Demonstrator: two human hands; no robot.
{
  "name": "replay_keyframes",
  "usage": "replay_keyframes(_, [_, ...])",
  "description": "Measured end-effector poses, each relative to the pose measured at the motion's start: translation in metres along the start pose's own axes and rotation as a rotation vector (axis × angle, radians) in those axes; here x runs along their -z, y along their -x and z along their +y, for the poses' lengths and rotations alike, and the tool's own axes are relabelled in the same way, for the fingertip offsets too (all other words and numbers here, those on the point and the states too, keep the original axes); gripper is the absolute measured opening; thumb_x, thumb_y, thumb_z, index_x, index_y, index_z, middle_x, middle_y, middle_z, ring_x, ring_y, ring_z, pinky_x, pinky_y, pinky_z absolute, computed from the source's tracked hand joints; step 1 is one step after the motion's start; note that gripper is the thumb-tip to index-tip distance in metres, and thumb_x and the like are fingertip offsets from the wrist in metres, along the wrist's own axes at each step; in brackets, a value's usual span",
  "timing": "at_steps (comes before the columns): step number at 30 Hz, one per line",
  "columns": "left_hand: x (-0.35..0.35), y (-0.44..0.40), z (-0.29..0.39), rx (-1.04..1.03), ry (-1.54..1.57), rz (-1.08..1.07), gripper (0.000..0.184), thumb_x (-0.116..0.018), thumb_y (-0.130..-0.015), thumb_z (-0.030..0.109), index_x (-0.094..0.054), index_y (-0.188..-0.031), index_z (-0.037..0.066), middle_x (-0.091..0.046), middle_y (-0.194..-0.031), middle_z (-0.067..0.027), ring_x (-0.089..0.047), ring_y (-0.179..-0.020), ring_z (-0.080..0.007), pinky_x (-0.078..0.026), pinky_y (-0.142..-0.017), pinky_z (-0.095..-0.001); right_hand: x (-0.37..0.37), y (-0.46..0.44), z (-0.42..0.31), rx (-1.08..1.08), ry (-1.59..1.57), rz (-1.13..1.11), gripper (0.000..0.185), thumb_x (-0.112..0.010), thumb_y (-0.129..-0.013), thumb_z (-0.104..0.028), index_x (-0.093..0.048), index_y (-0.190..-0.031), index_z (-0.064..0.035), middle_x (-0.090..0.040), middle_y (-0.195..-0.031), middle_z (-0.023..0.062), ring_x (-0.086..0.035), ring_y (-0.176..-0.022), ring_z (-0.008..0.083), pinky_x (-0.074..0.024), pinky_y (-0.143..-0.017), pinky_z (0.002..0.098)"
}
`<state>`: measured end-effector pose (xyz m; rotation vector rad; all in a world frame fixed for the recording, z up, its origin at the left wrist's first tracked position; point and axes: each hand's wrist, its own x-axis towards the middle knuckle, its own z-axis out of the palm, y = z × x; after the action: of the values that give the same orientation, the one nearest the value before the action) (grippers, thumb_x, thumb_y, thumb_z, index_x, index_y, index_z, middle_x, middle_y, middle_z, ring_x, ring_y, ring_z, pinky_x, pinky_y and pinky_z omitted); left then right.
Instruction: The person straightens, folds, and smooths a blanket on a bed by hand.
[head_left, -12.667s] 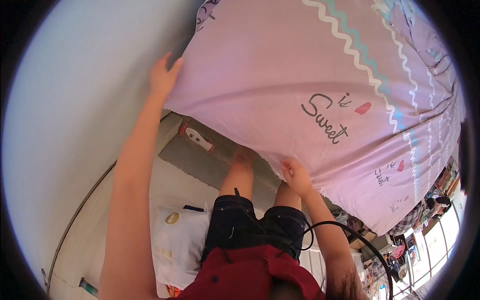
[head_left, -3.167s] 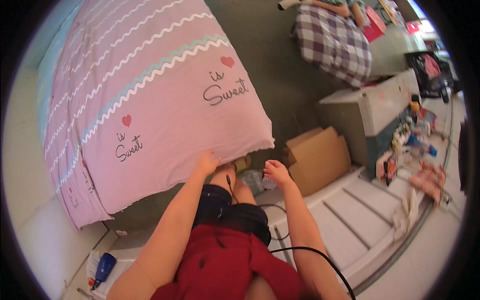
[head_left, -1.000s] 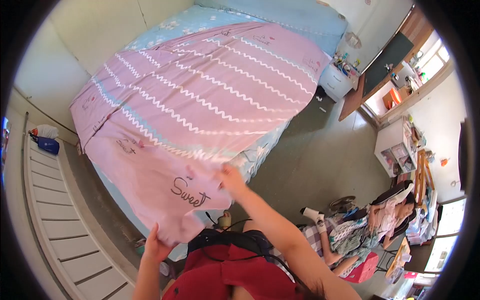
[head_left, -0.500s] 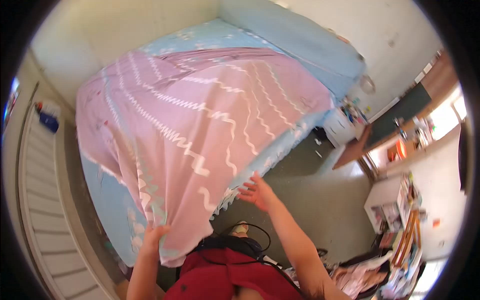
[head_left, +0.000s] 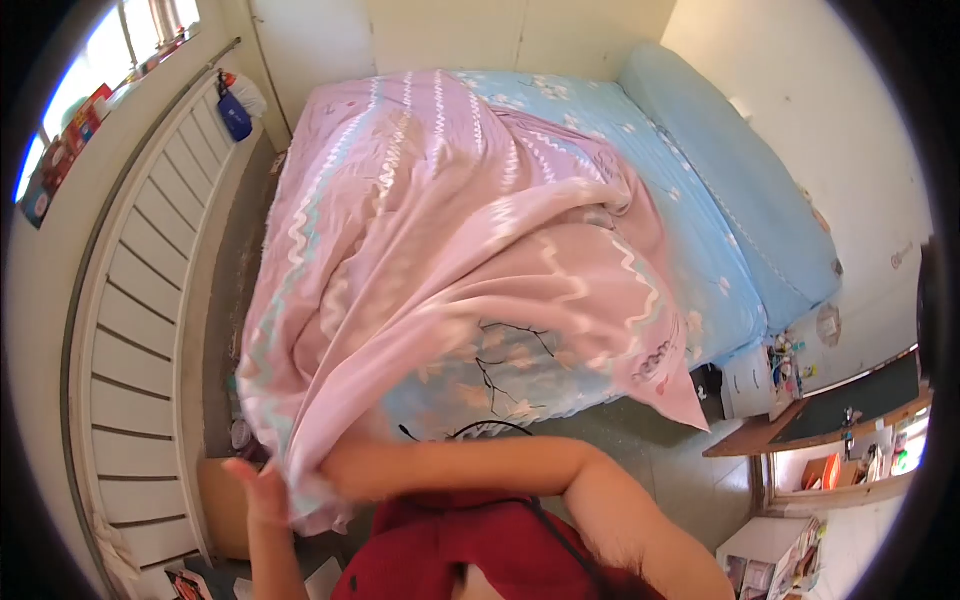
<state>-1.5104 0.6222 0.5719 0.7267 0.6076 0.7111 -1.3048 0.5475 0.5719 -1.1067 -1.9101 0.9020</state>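
A pink blanket (head_left: 400,230) with white zigzag lines and pale green bands lies rumpled over the bed. Its near corner is drawn toward my body in long folds. My right arm crosses in front of me to the left, and my right hand (head_left: 325,475), blurred and partly covered by cloth, grips the gathered blanket end. Just left of it, my left hand (head_left: 262,492) is raised with thumb and fingers apart, beside the blanket edge. Under the blanket shows a light blue floral sheet (head_left: 500,385).
A long blue bolster-like cushion (head_left: 730,190) runs along the bed's right side. White slatted panel (head_left: 140,290) stands at left, with a blue bottle (head_left: 235,115) hanging at its far end. A cardboard box (head_left: 222,505) sits near my left hand. A cable (head_left: 490,428) crosses before me.
My right hand has swung left across my body to the blanket end. My left hand has let go of it. The blanket's right part has folded over, baring the sheet. The view has turned left.
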Motion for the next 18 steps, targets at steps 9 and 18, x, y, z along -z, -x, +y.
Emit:
replay_keyframes(9, [0.082, -0.020, -0.047, 0.114, 0.093, 0.192, 0.071, -0.061, -0.074, 0.015, -0.033, -0.139, 0.007, -0.041, -0.136, -0.0162, -0.041, -0.125, -0.0298, -0.036, -0.102, -0.0409, 0.078, 0.020, -0.028, 0.089, -0.247, -0.089, 0.037, -0.068, -0.078, -0.011, -0.057, -0.112, -0.0006, -0.058, -0.117, 0.0152, -0.056, -0.104, 0.0317, -0.0446, -0.090, 0.0371])
replay_keyframes(18, [0.103, 0.036, -0.066, 0.066, 0.166, 0.477, 0.065, -0.057, -0.080, 0.016, -0.033, -0.140, 0.010, -0.040, -0.138, -0.0153, -0.039, -0.126, -0.0292, -0.035, -0.103, -0.0403, 0.161, -0.029, 0.102, 0.323, 0.851, 0.269, 0.089, -0.072, -0.065, -0.008, -0.025, -0.141, -0.0057, -0.021, -0.146, 0.0261, -0.024, -0.134, 0.0419, -0.0290, -0.105, 0.0472])
